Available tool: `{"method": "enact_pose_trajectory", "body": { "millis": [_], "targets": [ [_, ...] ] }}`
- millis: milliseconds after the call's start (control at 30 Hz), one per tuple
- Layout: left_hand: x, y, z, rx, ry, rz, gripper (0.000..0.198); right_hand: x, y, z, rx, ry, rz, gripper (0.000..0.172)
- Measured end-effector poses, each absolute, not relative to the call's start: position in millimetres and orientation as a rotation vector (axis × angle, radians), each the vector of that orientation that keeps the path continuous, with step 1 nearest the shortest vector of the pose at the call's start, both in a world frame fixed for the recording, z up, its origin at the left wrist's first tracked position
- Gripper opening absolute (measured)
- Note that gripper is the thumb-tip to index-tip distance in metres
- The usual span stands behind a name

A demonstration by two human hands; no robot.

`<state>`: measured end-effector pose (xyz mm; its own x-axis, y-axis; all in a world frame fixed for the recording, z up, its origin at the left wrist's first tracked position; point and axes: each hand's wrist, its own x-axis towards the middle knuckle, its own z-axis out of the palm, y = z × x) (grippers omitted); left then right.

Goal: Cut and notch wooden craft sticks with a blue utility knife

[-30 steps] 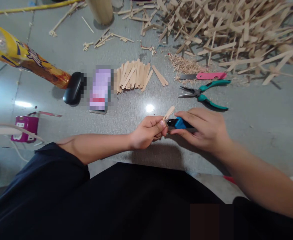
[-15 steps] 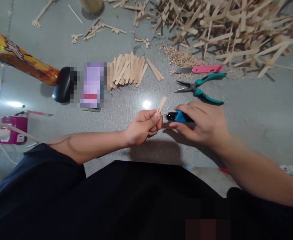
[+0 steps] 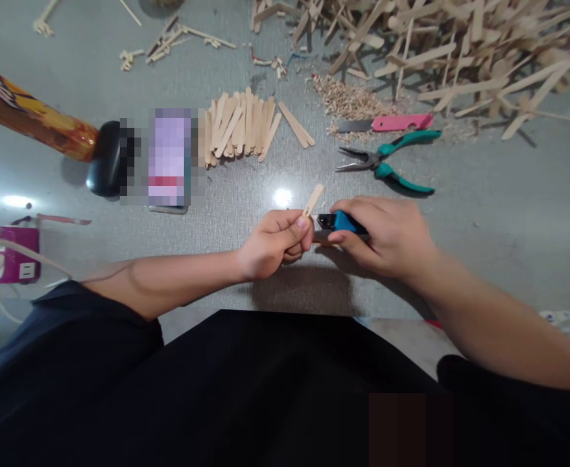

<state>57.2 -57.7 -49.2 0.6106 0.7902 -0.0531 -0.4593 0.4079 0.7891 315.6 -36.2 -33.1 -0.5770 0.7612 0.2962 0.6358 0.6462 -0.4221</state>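
Grey, lightly textured tabletop fills my remote feed, with a white glare just above the hands, which I take as clock centre. There the person's left hand pinches a small, flat, pale wooden stick, and the right hand is wrapped round a blue-and-black cutter, its tip just beside the stick; I can't tell whether they touch. A small slot seems to show near the thumb, so I judge this piece partly cut. Curly wood shavings at one o'clock suggest much trimming done. Between ten and eleven lies a row of flat pale sticks; whether they are worked, I can't tell. Green-handled steel pliers lie at two, before a tangled heap of wooden sticks.
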Motion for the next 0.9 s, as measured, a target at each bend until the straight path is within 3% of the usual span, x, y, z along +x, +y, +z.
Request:
{"method": "enact_pose_trajectory", "body": {
  "millis": [500,900],
  "targets": [
    [56.1,-55.4,-35.6,0.971,0.547,0.721,0.064,311.7,-36.4,-15.3,-0.992,-2.402,0.782,0.058],
    [60.1,-56.2,-45.6,0.89,0.516,0.785,0.056,313.1,-38.1,-22.1,-1.118,-2.439,0.343,0.07]
  ]
}}
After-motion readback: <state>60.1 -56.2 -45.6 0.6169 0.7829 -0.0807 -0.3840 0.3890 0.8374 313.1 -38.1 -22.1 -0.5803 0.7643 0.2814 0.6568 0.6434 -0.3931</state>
